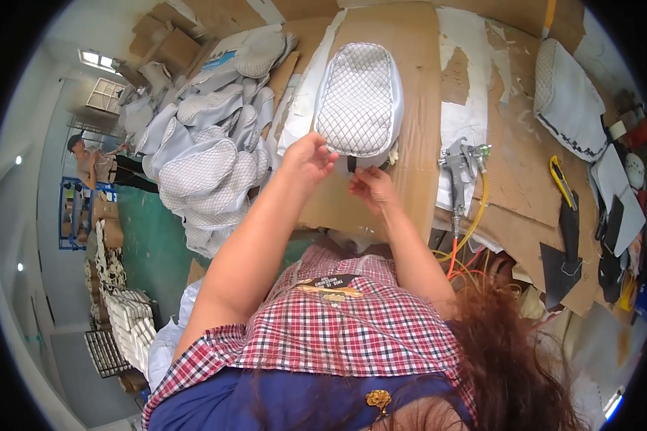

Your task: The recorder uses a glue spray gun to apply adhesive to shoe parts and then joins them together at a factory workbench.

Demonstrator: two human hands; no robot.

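Observation:
A white quilted seat cover (359, 97) with a diamond stitch pattern lies on a cardboard-covered table (417, 57). My left hand (308, 156) grips its near left edge. A little to the right, my right hand (372, 187) pinches at a short black strap (351, 164) hanging from the cover's near edge. Both forearms reach up from the lower middle of the view.
A pile of several similar quilted covers (208, 151) sits to the left. A spray gun (461, 169) with a yellow hose lies right of my hands. Another cover (568, 100), a yellow utility knife (561, 181) and dark cut pieces (564, 251) lie further right. A person (97, 164) stands far left.

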